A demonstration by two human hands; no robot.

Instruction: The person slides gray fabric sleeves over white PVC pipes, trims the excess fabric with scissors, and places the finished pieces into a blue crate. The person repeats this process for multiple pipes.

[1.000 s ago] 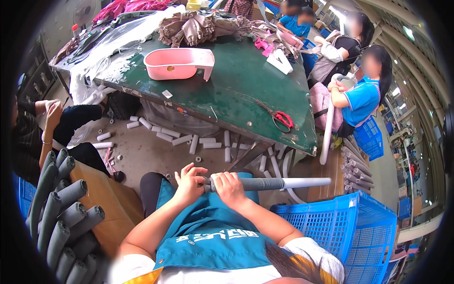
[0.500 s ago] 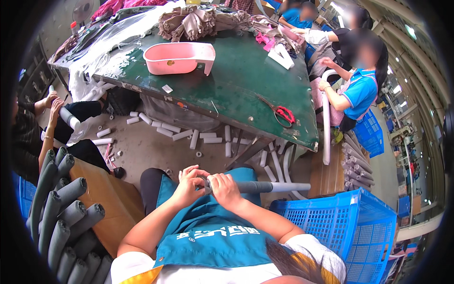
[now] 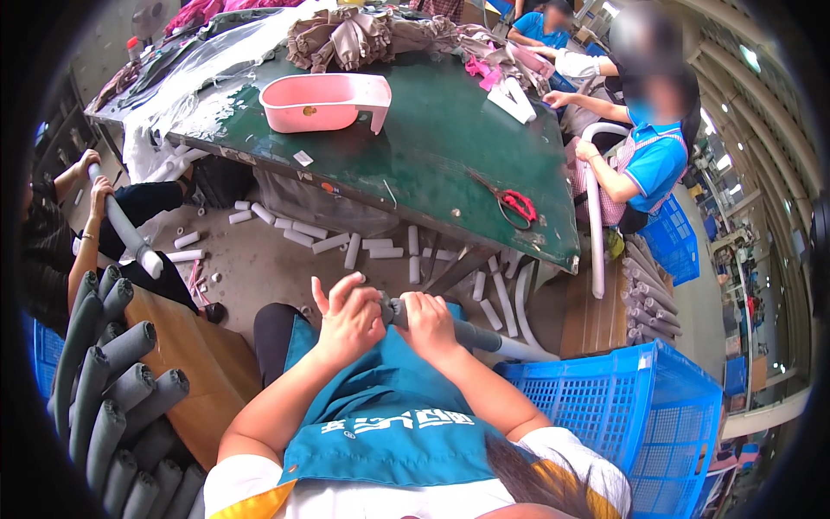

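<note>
Two hands meet at frame centre over the wearer's teal apron (image 3: 380,424). Right hand (image 3: 430,327) is wrapped tight round a grey foam-sleeved tube (image 3: 471,334); the tube runs from the hands toward 4 o'clock, its white bare end just above the blue plastic crate (image 3: 622,406). Left hand (image 3: 348,320) sits at the tube's near end, thumb & lower fingers pinching the sleeve tip, index & middle fingers raised and spread. Approx. a dozen grey foam-covered tubes (image 3: 112,389) stand bundled at 8 o'clock, beside a brown cardboard box (image 3: 186,363). At 12 o'clock: green worktable (image 3: 450,147) carrying 1 pink plastic basin (image 3: 324,102), 1 pair of red-handled scissors (image 3: 516,204), a cloth pile at its far edge. Under the table, many short white tube offcuts (image 3: 328,242) on the floor; exact count cannot be told. At 2 o'clock, 1 co-worker in blue (image 3: 648,156) holds a white bent tube (image 3: 595,225); at 9 o'clock, another person's hands hold 1 grey tube (image 3: 125,227).
</note>
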